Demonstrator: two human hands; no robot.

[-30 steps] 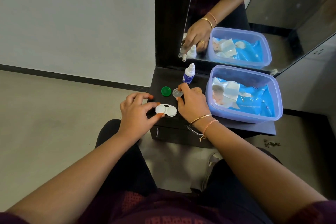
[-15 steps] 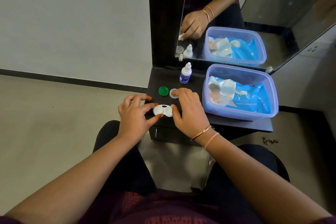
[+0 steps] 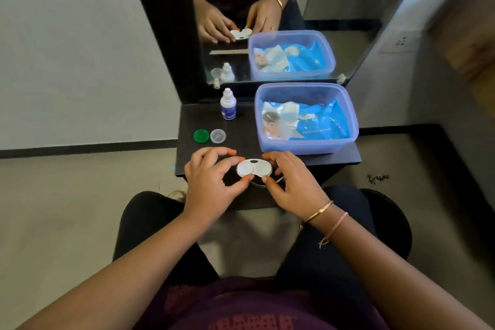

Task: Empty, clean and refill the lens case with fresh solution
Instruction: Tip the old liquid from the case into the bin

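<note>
Head view, looking down at your two hands at the near edge of a dark table [image 3: 241,126]. The white lens case [image 3: 254,168] sits between your fingertips. Your left hand [image 3: 211,182] pinches its left well, thumb on the near rim and forefinger on the far rim. Your right hand [image 3: 294,185] pinches the right well the same way. Your fingers [image 3: 230,161] on both sides are curled and gripping the case.

A second ago your right hand was away from the case, laying the clear cap [image 3: 217,136] down beside the green cap [image 3: 201,136]. It has since let go of that cap and come back, so the case now has a hand on each end. The case has also moved toward you, to the table's front edge (the mirror [image 3: 267,35] hints it is lifted, but I cannot be sure).

Both caps lie just beyond your left fingertips, side by side. The solution bottle [image 3: 228,104] stands upright farther beyond them. A blue tub [image 3: 305,146] of packets sits just beyond your right fingertips.

Uncapping looks finished: both wells are open and the case is in hand, ready to be tipped out. Cleaning and refilling are not yet done. Whether liquid remains in the wells is too small to tell.
</note>
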